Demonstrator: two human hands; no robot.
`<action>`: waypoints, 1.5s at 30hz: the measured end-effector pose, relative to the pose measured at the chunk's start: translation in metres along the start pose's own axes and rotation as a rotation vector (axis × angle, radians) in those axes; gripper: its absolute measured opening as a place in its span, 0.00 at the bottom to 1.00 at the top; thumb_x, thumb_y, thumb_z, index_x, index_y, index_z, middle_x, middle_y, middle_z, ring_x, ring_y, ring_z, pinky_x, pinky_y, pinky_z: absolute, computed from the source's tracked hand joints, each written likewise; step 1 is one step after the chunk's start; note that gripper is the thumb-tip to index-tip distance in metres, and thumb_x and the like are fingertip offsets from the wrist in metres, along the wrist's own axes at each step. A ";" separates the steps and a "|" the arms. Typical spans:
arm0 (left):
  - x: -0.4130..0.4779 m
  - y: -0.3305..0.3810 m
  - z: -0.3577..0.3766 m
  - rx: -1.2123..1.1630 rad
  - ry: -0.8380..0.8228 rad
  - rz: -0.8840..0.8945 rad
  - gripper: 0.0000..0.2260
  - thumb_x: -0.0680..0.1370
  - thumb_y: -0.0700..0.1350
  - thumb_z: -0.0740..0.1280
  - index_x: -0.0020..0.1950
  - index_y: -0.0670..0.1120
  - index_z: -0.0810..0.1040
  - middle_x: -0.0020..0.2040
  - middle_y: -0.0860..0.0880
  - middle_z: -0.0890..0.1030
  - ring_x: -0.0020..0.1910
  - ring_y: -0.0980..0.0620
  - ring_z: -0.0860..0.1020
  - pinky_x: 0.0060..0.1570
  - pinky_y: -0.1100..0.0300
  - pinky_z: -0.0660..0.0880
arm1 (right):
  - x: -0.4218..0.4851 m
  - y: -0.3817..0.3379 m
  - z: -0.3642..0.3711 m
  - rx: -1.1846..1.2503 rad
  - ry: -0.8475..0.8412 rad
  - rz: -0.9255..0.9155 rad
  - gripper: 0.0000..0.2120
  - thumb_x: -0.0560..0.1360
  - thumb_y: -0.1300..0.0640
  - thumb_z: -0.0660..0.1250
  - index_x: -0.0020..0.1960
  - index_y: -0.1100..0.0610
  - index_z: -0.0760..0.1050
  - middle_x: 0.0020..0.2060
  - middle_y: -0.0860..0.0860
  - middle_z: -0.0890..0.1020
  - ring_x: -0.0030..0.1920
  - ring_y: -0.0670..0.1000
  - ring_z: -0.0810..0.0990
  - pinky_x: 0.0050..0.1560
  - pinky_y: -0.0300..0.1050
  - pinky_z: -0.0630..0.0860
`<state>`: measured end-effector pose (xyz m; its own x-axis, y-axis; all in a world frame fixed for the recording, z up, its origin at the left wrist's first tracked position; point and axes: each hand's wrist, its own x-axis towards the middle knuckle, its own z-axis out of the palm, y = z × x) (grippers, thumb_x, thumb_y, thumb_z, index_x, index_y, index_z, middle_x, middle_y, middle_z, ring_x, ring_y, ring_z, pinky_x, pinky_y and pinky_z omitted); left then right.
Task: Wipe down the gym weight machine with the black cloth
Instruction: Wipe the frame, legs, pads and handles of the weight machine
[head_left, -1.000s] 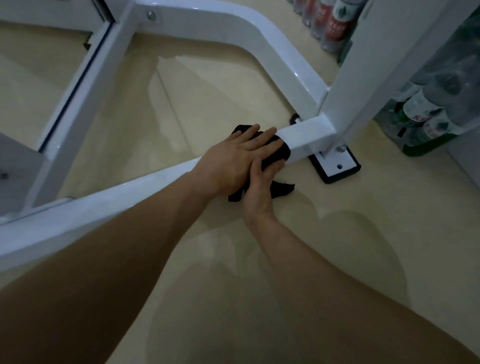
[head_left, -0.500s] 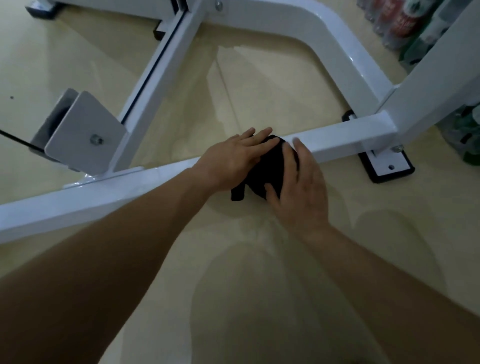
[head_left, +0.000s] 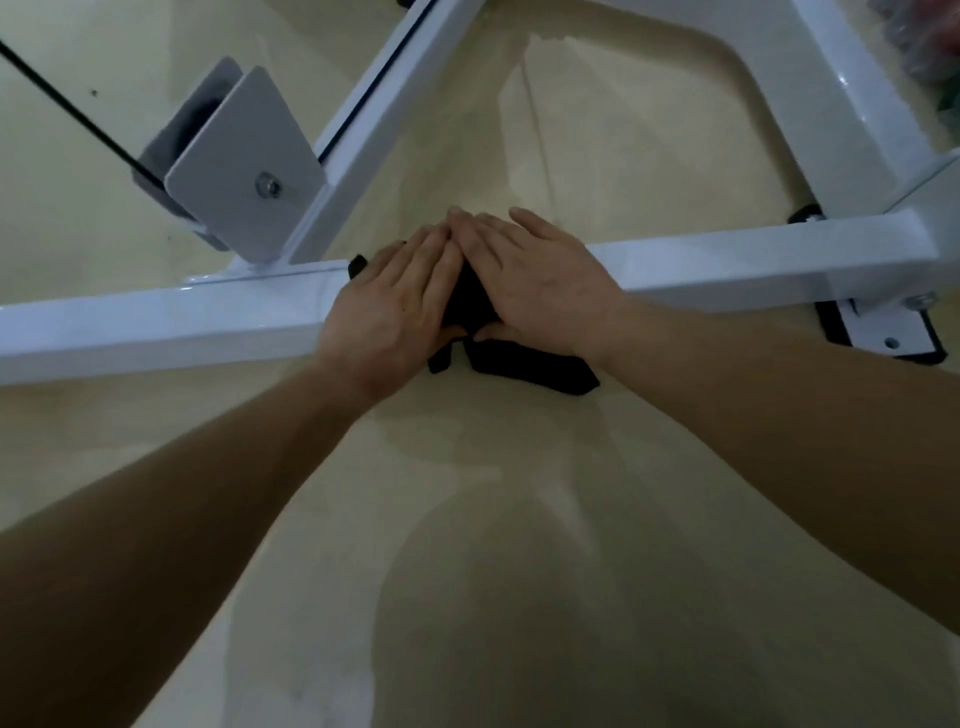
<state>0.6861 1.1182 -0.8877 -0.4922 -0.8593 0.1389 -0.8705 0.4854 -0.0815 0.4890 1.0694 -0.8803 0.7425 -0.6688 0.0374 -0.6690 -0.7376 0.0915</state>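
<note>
Setting: pale tiled floor (head_left: 467, 597), seen from above; both bare forearms reach forward to the white frame of the weight machine (head_left: 852, 104).
Base bar (head_left: 156, 322): white square tube lying low and running left to right across the view; glossy, with light reflections on top.
Black cloth (head_left: 535, 366): draped over the base bar near its middle, under and between the two hands. One loose tail hangs off the near side and lies on the floor just below the right wrist. A small tip shows past the left fingertips on the bar top.
Left hand (head_left: 395, 306): flat, fingers straight and together, palm down on the cloth and bar; nothing is gripped.
Right hand (head_left: 540, 286): also flat, fingers extended over the bar's far edge and pressing the cloth; the thumb lies along the cloth's near fold.
Hands together: fingertips meet at the far side and form a wedge, with cloth visible in the gap.
Pulley bracket (head_left: 244, 171): grey plates with a bolt (head_left: 267, 185), standing just left of the hands where a diagonal bar (head_left: 384, 104) meets the base bar.
Cable (head_left: 62, 98): thin and black, running from the upper left into the bracket.
Foot plate (head_left: 878, 332): black-edged, on the floor at the right end of the bar.
Top right corner: coloured shapes, too blurred to identify.
</note>
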 end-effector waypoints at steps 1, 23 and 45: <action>-0.010 -0.011 -0.003 0.003 -0.009 -0.005 0.31 0.84 0.58 0.56 0.79 0.36 0.59 0.77 0.37 0.65 0.75 0.39 0.66 0.74 0.48 0.61 | 0.009 -0.009 0.000 -0.002 0.005 -0.024 0.53 0.72 0.35 0.69 0.80 0.65 0.48 0.79 0.59 0.60 0.78 0.56 0.62 0.78 0.54 0.55; -0.058 -0.056 -0.003 0.104 0.067 0.014 0.24 0.86 0.48 0.56 0.79 0.37 0.59 0.79 0.38 0.61 0.78 0.41 0.61 0.76 0.46 0.59 | 0.037 -0.043 0.003 -0.139 0.096 -0.106 0.45 0.74 0.37 0.68 0.76 0.68 0.60 0.73 0.65 0.68 0.73 0.61 0.69 0.76 0.60 0.60; -0.165 -0.136 0.012 0.158 0.139 -0.260 0.27 0.83 0.50 0.63 0.78 0.40 0.62 0.77 0.41 0.65 0.77 0.43 0.63 0.75 0.47 0.62 | 0.088 -0.150 0.018 -0.233 0.361 -0.303 0.23 0.84 0.63 0.46 0.78 0.69 0.56 0.76 0.66 0.63 0.76 0.63 0.64 0.77 0.56 0.61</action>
<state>0.8858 1.1914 -0.9117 -0.2592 -0.9155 0.3076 -0.9610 0.2128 -0.1766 0.6544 1.1193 -0.9084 0.8931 -0.3243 0.3117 -0.4282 -0.8253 0.3683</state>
